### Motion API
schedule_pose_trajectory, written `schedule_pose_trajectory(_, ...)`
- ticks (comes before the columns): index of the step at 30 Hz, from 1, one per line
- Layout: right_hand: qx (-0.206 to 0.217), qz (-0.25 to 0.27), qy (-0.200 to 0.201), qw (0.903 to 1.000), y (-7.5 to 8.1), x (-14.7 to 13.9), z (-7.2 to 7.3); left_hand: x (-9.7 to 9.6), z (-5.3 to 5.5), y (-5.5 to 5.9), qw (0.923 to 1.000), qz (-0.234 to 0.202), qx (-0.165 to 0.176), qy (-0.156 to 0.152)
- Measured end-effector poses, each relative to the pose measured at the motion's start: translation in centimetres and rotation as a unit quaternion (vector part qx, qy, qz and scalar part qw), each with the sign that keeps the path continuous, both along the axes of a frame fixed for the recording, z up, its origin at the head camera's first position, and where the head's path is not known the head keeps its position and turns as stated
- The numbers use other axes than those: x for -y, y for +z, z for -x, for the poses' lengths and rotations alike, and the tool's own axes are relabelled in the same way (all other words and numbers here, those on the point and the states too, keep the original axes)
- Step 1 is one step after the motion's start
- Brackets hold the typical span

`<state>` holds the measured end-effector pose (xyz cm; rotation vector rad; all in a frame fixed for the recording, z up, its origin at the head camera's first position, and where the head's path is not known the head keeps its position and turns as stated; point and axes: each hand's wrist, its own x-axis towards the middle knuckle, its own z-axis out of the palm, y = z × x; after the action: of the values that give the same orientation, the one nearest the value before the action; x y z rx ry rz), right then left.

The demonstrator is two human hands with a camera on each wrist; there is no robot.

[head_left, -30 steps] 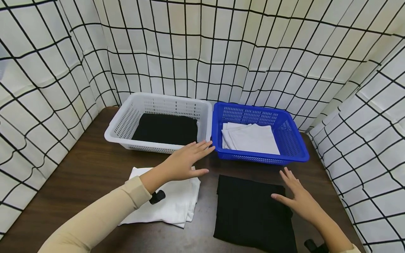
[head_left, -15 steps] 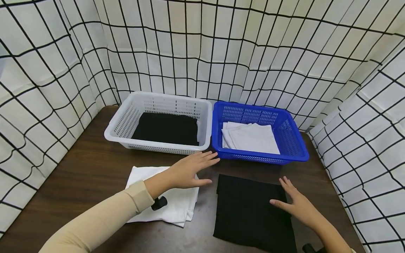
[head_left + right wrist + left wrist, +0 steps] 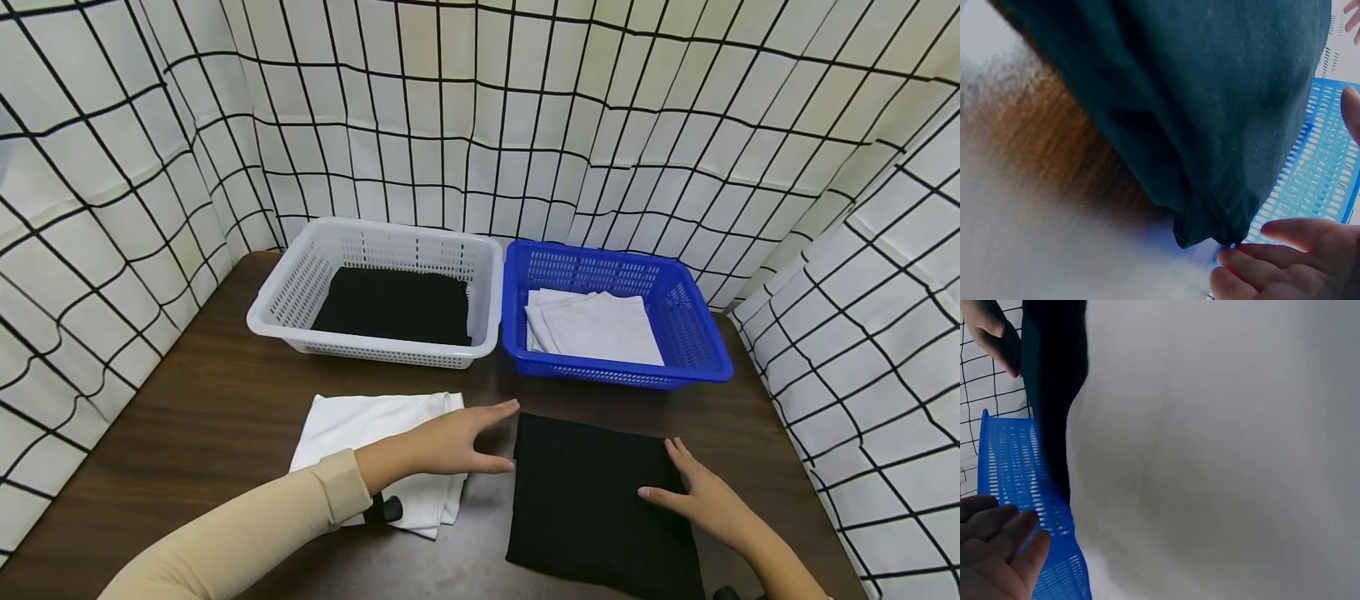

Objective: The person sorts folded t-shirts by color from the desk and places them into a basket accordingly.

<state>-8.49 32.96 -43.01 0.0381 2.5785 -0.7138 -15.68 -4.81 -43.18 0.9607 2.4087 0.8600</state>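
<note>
A folded black cloth (image 3: 600, 500) lies on the table in front of the blue basket. My right hand (image 3: 705, 496) is at its right edge, the thumb over the cloth and the fingers extended along the side; in the right wrist view the fingertips (image 3: 1232, 256) are right at a cloth corner. My left hand (image 3: 453, 442) reaches across a folded white cloth (image 3: 360, 421), thumb and fingers spread apart, its tips near the black cloth's left edge. That white cloth (image 3: 1210, 450) fills most of the left wrist view. Neither hand grips anything.
Behind the cloths stand a white basket (image 3: 262, 321) with folded black cloth (image 3: 397, 304) and, right beside it, a blue basket (image 3: 693, 333) with folded white cloths (image 3: 600, 329). White sheeting with a black grid (image 3: 525, 125) encloses the table (image 3: 187, 417) on three sides.
My left hand has come down from near the baskets toward the black cloth's left edge. My right hand has lowered slightly to that cloth's right edge. Cloths and baskets stay in place.
</note>
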Motion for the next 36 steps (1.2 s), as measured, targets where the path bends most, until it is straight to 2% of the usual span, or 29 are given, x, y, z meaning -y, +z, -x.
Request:
schedule_pose_trajectory(6, 0.018, 0.003, -0.01, 0.9998, -0.3, -0.5, -0.1, -0.4, -0.3, -1.0, 0.9971, -0.015, 0.07, 0.026)
schedule_pose_trajectory(9, 0.02, 0.01, -0.015, 0.9996, -0.5, -0.7, -0.2, -0.6, -0.5, -1.3, 0.9932, -0.035, 0.105, 0.037)
schedule_pose_trajectory(14, 0.018, 0.016, -0.032, 0.9992, -0.7, -0.8, -0.3, -0.9, -1.1, -1.7, 0.9767, -0.081, 0.187, 0.066)
schedule_pose_trajectory(19, 0.009, 0.023, -0.046, 0.9986, -0.9, -1.1, -0.3, -1.3, -1.3, -2.1, 0.9628, -0.11, 0.232, 0.083)
schedule_pose_trajectory(21, 0.009, 0.042, -0.053, 0.9977, -0.9, -1.2, -0.3, -1.5, -1.3, -2.1, 0.957, -0.122, 0.246, 0.093)
schedule_pose_trajectory(26, 0.008, 0.083, -0.068, 0.9942, -0.8, -1.7, -0.5, -2.0, -1.6, -2.0, 0.9402, -0.155, 0.277, 0.122)
schedule_pose_trajectory(29, 0.006, 0.085, -0.073, 0.9937, -0.6, -2.0, -0.5, -2.2, -1.8, -2.1, 0.9289, -0.172, 0.296, 0.141)
schedule_pose_trajectory(31, 0.007, 0.084, -0.075, 0.9936, -0.6, -2.2, -0.4, -2.4, -1.9, -2.2, 0.9189, -0.185, 0.313, 0.153)
schedule_pose_trajectory(36, 0.021, 0.093, -0.095, 0.9909, -0.7, -2.7, -0.3, -2.9, -2.0, -2.3, 0.886, -0.226, 0.365, 0.175)
